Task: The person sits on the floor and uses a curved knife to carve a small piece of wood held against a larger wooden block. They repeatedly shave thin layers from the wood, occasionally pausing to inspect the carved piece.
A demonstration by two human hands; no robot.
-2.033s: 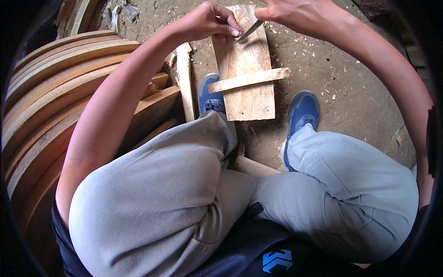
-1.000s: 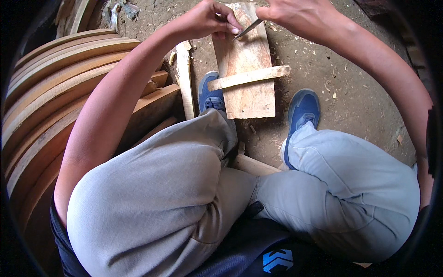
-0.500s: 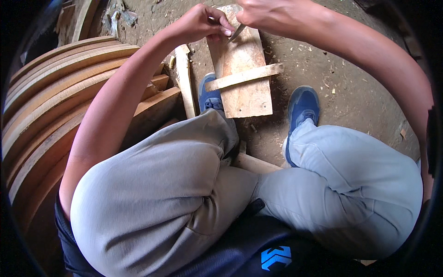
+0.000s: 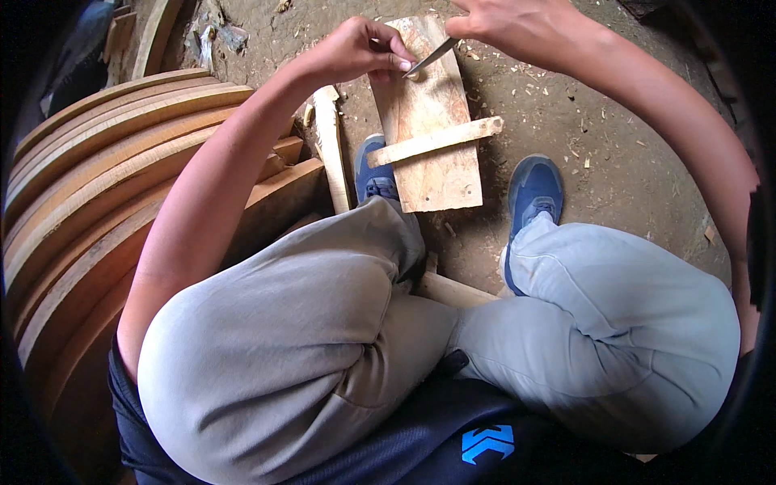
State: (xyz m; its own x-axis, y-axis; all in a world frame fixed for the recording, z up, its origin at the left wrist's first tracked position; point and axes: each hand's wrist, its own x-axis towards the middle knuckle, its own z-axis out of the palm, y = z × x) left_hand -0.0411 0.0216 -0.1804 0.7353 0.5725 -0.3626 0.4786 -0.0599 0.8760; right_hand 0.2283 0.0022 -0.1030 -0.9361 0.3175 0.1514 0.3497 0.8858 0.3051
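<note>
Left shoe (image 4: 376,183) partly covered by pale strip (image 4: 436,141), laid across board (image 4: 432,182). Farther out, over the board, knife (image 4: 434,55) held in right hand (image 4: 495,23), handle hidden; whether anything is pinched in left hand's (image 4: 364,50) grip cannot be told.

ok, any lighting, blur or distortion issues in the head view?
Head view: black vignette at the corners; stacked planks bow, probably partly fisheye. Head view: pale trousers catch bright light, lower left falls dark. Head view: thin blade shows no obvious motion blur.
</note>
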